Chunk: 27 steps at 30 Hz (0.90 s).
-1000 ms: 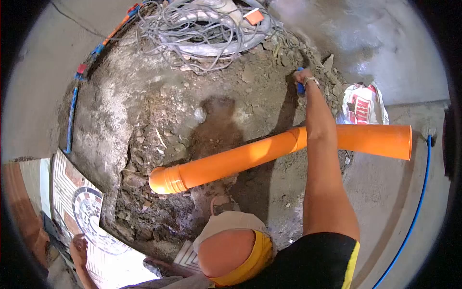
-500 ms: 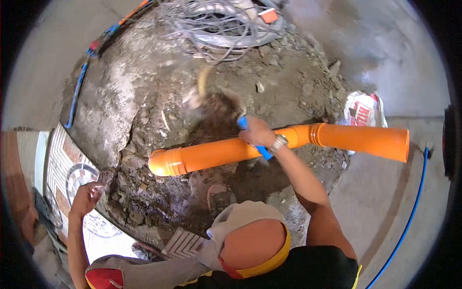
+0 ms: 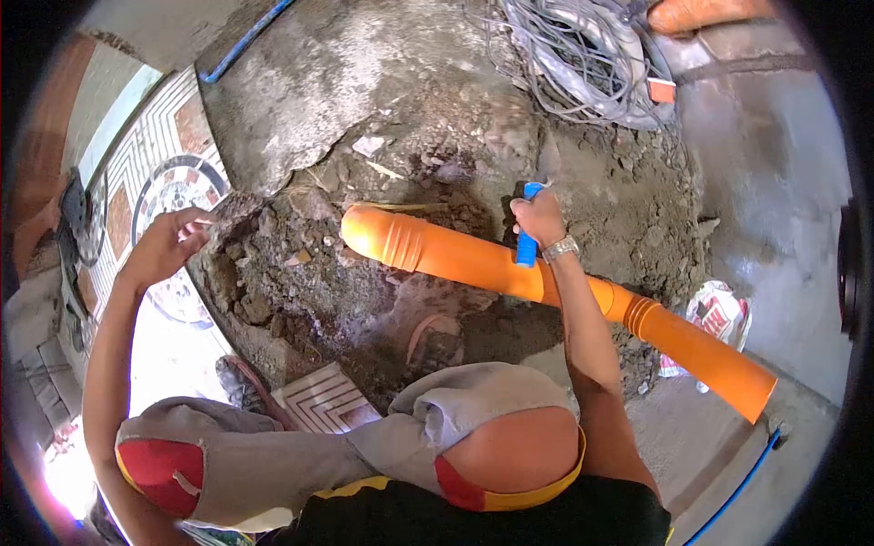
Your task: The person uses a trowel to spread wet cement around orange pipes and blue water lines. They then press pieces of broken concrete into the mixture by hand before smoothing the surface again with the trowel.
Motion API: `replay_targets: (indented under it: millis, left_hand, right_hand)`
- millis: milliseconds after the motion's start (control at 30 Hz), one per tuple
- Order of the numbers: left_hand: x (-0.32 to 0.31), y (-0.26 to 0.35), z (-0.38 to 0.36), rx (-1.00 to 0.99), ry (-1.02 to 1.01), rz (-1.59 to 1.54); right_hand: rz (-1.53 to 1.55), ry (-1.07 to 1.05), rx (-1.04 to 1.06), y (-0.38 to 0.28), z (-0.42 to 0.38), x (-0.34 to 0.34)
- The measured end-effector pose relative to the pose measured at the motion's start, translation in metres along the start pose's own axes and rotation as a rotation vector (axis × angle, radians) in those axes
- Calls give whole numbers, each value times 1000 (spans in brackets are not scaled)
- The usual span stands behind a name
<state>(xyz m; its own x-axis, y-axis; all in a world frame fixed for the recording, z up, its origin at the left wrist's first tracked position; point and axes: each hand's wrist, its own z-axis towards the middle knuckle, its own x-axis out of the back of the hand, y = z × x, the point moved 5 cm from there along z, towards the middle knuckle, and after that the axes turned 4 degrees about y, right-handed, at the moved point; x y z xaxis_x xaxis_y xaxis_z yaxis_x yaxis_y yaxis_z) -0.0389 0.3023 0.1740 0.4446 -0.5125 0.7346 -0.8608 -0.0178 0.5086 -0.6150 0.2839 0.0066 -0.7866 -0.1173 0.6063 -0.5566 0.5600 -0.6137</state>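
Note:
My right hand (image 3: 539, 218), with a metal watch on its wrist, is closed around the blue handle of a tool (image 3: 527, 247). Its grey metal end, perhaps a trowel blade, points up over the soil. The hand is just above an orange pipe (image 3: 469, 261), which lies diagonally across the dug earth with a bend at its left end. At the left, my left hand (image 3: 164, 247) is held over the patterned tiles near the edge of the dirt, fingers half bent and apart, with nothing clearly in it.
Coiled grey cables (image 3: 592, 68) lie at the top right. A white and red sack (image 3: 719, 314) sits beside the pipe's right part. Loose soil (image 3: 273, 264) and a striped tile (image 3: 326, 398) are near my knees. A blue hose (image 3: 742, 487) runs at the lower right.
The view has turned, so the pipe now slants down to the right. My right hand and the tool have moved off the pipe to the soil just beyond it.

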Motion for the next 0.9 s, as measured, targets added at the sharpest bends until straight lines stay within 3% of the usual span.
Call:
replay_targets:
  millis: [100,267,400,500,567,600,700,767,833,900]
  left_hand:
    - [-13,-9,9,6,-47,-14]
    - [-30,-26,10,71,-214,118]
    - [-45,-25,12,127,-186,9]
    - [-54,-22,1,179,-266,-89]
    - [-52,-30,-11,59,-236,-66]
    - [-53,-45,-17,108,-214,-107]
    - [-47,-49,-20,170,-234,-32]
    - [-44,-39,-22,195,-266,84]
    - [-47,-24,-19,78,-182,-112]
    - [-47,-2,-10,150,-240,-164]
  right_hand:
    - [-65,-8,20,-19,-32,17]
    - [-217,-279,211,-32,-60,42]
    - [-468,70,612,-35,57,20]
    - [-677,134,573,-55,63,-18]
    - [-688,101,539,-54,38,-8]
    - [-695,98,541,-55,20,2]
    - [-644,-113,621,-36,-13,31]
    - [-514,19,439,-18,-2,61]
    - [-564,-59,377,5,11,58]
    - [-611,-127,328,7,15,42]
